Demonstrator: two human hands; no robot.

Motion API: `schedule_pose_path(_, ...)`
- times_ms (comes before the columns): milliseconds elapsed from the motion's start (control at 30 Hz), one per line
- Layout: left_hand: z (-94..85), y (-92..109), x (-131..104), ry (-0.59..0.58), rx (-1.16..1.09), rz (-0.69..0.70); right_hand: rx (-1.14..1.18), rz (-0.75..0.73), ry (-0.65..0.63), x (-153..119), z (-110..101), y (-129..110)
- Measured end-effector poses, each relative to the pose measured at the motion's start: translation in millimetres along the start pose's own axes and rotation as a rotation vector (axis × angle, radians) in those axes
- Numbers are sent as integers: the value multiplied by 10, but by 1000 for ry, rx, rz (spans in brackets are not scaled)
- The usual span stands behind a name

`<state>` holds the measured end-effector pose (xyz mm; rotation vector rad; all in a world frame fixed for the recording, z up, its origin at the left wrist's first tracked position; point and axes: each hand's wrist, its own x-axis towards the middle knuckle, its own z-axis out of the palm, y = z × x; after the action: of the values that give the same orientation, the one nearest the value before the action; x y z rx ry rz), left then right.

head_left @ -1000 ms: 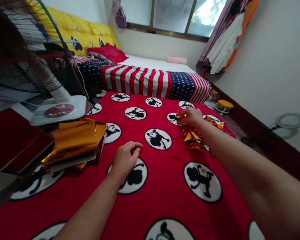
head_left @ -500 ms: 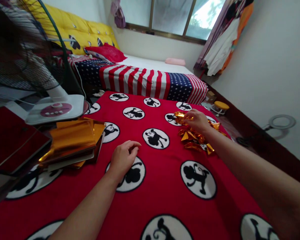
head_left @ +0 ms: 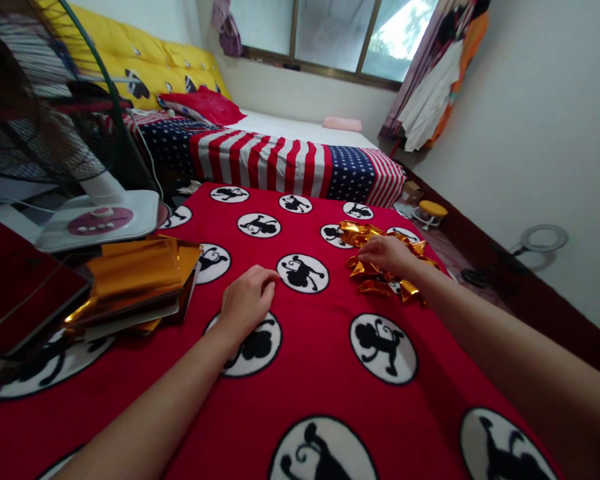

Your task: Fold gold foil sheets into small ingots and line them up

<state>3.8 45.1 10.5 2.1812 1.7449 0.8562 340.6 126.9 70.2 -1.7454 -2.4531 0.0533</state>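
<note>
My left hand point(head_left: 249, 300) rests on the red cloth point(head_left: 300, 360) with its fingers curled together, and nothing shows in it. At the right, my right hand point(head_left: 387, 256) is over a heap of folded gold foil paper point(head_left: 377, 287). Its fingertips are drawn together on one of the folded pieces; how firmly they hold it is partly hidden. Another gold piece point(head_left: 353, 230) lies just beyond these fingers. To the left of my left hand is a stack of flat gold foil sheets point(head_left: 135, 273), untouched by either hand.
A fan point(head_left: 100, 213) with a white base stands at the left, beside a dark red box-like object point(head_left: 25, 287). Beyond the cloth is a bed with a flag-patterned cover point(head_left: 270, 157). On the floor at the right are a yellow-topped stool point(head_left: 433, 209) and a grey ring-shaped object point(head_left: 545, 239).
My right hand has let go of a gold piece at the heap's far side and moved slightly nearer to me. My left hand stays nearly still. The whole view has shifted slightly.
</note>
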Motion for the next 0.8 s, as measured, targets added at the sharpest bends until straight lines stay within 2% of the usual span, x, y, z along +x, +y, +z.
schedule_pose_path(100, 100, 41, 298, 15, 102, 120, -58, -6, 7, 2, 8, -36)
schedule_pose_path(200, 273, 39, 562, -37, 150, 91, -143, 2, -24, 44, 19, -78)
schedule_pose_path(267, 378, 25, 656, -32, 193, 93, -172, -5, -20, 91, 20, -102)
schedule_pose_path(367, 456, 5, 677, -6, 225, 113, -187, -14, 58, 176, 17, -118)
schedule_pose_path(500, 435, -4, 634, -25, 214, 128, -210, 25, 124, 279, 11, -106)
schedule_pose_path(633, 410, 2, 622, -12, 215, 133, -119, 73, 69, 308, -14, -66)
schedule_pose_path(800, 422, 8, 623, -2, 191, 132, -20, 7, -115, 254, -26, 55)
